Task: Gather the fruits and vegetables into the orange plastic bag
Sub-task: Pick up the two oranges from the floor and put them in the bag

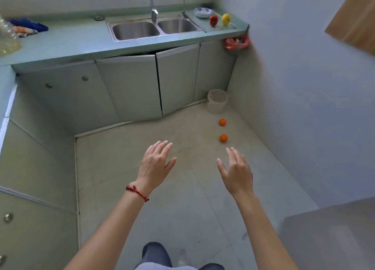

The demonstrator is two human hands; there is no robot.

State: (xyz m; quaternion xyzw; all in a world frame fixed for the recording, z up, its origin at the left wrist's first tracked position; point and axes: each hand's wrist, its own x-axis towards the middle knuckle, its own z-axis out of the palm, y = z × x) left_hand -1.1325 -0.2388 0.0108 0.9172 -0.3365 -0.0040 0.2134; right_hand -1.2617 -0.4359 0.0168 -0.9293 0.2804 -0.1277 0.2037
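Head view: both my hands out over the floor, empty, fingers spread; left hand (155,164), right hand (236,172); two oranges on the floor, the near one (223,138) just ahead of my right fingertips, the far one (222,122) beyond it near a pale bucket (217,101); red pepper (213,20) and yellow pepper (226,19) on the surface right of the sink (134,29); orange plastic bag (236,43) hangs under that corner, well apart from the oranges; risk: a nudge probably rolls an orange away; nothing bagged yet.
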